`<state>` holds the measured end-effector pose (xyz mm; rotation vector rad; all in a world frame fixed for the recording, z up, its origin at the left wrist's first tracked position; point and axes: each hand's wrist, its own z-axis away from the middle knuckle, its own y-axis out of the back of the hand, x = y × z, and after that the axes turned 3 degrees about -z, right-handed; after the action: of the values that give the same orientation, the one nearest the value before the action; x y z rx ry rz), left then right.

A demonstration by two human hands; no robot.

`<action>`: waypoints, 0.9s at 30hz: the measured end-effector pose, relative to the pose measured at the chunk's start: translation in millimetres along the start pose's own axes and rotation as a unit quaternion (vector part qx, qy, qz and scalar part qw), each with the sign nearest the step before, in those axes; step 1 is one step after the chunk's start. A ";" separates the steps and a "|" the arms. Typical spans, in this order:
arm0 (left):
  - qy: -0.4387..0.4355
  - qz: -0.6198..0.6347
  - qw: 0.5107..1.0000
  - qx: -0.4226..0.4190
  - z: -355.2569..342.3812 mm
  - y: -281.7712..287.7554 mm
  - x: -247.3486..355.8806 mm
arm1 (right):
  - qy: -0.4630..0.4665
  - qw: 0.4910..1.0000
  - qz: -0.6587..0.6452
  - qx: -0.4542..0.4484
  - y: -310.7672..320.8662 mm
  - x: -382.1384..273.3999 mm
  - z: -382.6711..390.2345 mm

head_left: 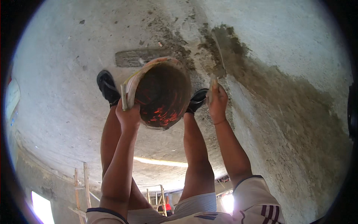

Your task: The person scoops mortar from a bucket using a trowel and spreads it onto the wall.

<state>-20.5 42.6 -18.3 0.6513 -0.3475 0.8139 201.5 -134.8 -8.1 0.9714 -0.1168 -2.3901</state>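
"One view, head: what is showing?"
"Centre: left hand is clenching a bucket; right of it, right hand is gripping a pale tool."
"Progress?"
"At right, damp coating is partly covering the wall; paler stretches are seemingly lacking it."

A pale short-sleeved shirt has dark trim at both sleeve ends, dark maroon stripes on its right side and a dark mark in front. Below are light grey shorts and black footwear with greyer straps. The ungloved right hand has a thin band round its wrist.
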 end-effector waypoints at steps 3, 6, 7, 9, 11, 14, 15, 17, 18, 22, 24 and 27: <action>0.014 -0.007 1.000 0.020 -6.7 4.4 6.9 | 0.022 0.993 0.100 -0.065 29.3 21.6 21.2; -0.005 0.033 0.999 0.038 -16.3 10.9 6.6 | 0.123 0.943 0.283 -0.122 45.6 35.2 39.5; 0.001 0.026 0.999 0.042 -16.4 12.9 11.8 | 0.189 0.904 0.351 -0.155 48.7 37.5 43.9; 0.006 0.044 0.998 0.049 -15.2 13.9 30.9 | 0.215 0.879 0.391 -0.167 56.6 42.9 47.5; 0.032 0.094 0.993 0.063 -16.8 18.2 36.8 | 0.216 0.814 0.495 -0.214 55.4 38.0 52.4; -0.050 0.172 0.982 0.058 -21.2 24.9 36.9 | 0.211 0.818 0.489 -0.220 59.2 37.2 55.0; -0.050 0.172 0.982 0.056 -20.6 25.1 38.2 | 0.213 0.811 0.496 -0.226 63.9 36.9 54.0; -0.095 0.147 0.982 0.069 -18.1 27.0 44.7 | 0.191 0.813 0.500 -0.230 67.3 31.8 55.1; -0.096 0.146 0.982 0.068 -16.9 27.2 44.8 | 0.170 0.813 0.505 -0.234 69.5 29.6 55.9; -0.069 0.162 0.982 0.072 -16.3 20.7 41.9 | 0.205 0.813 0.499 -0.219 88.0 26.2 59.4; -0.077 0.142 0.984 0.081 -16.6 21.9 39.7 | 0.206 0.822 0.489 -0.207 94.2 24.9 65.2; -0.088 0.117 0.984 0.099 -15.8 21.3 38.4 | 0.163 0.779 0.576 -0.189 122.3 31.7 69.4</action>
<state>-11.3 85.2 -1.7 0.8818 -0.5145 1.0272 192.7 -263.0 57.1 0.7486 -0.0625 -1.0358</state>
